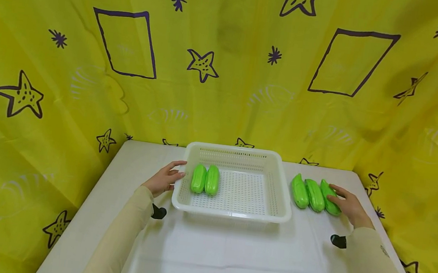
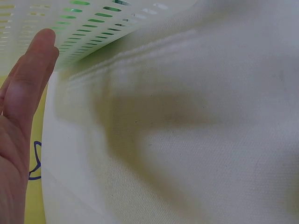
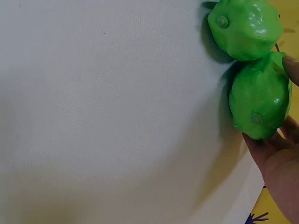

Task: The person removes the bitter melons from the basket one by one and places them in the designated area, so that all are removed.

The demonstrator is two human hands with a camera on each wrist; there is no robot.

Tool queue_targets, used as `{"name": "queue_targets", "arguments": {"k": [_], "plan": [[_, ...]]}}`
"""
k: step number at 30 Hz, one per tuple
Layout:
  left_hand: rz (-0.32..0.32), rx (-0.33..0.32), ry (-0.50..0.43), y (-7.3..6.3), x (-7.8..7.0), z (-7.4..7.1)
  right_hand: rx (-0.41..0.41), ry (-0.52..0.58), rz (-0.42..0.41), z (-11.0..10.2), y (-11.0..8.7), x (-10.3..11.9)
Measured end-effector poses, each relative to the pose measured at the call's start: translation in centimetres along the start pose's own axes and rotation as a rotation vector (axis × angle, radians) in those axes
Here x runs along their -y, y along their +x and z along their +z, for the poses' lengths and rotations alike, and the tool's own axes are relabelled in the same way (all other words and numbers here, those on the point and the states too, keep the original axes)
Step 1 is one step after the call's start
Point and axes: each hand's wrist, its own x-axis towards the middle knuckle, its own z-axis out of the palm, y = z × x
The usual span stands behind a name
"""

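Note:
A white perforated plastic basket point(image 1: 230, 213) stands toward the back of the table, with two glossy green gourds point(image 1: 212, 181) side by side in its left part. At the basket's left side, my left hand point(image 1: 162, 179) touches the wall with fairly straight fingers point(image 2: 35, 70). Three more green gourds lie in a row to the right of the basket. My right hand point(image 1: 349, 207) holds the rightmost gourd point(image 3: 259, 98) between thumb and fingers, against the neighbouring gourd point(image 3: 245, 30). Parts of the right fingers are hidden behind the held gourd.
A white cloth point(image 1: 229, 256) covers the table, with a faint crease across its front part. Yellow curtains point(image 1: 226, 110) printed with starfish and shells hang behind the table and along both sides. Dark objects point(image 1: 158, 212) show at both wrists.

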Motion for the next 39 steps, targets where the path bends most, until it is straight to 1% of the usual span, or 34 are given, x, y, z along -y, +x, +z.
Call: {"name": "queue_targets", "arguments": {"k": [11,18,22,26,31,39], "plan": [[0.004,0.007,0.029,0.0,0.1,0.0,-0.005,0.004,0.007,0.0,-0.1,-0.3],[0.004,0.007,0.034,0.0,0.0,0.0,-0.031,0.011,-0.009,-0.1,0.0,-0.4],[0.021,0.026,0.019,0.1,0.1,-0.2,-0.047,0.012,-0.009,-0.3,0.0,-0.3],[0.039,0.043,0.01,0.1,0.1,-0.3,-0.077,0.023,-0.021,-0.4,-0.1,0.0],[0.039,0.041,0.017,0.0,0.0,-0.3,-0.142,0.054,-0.038,-0.3,-0.1,0.8],[0.03,0.036,0.018,0.1,0.2,-0.3,-0.234,0.108,-0.068,-0.1,0.0,3.1]]}}
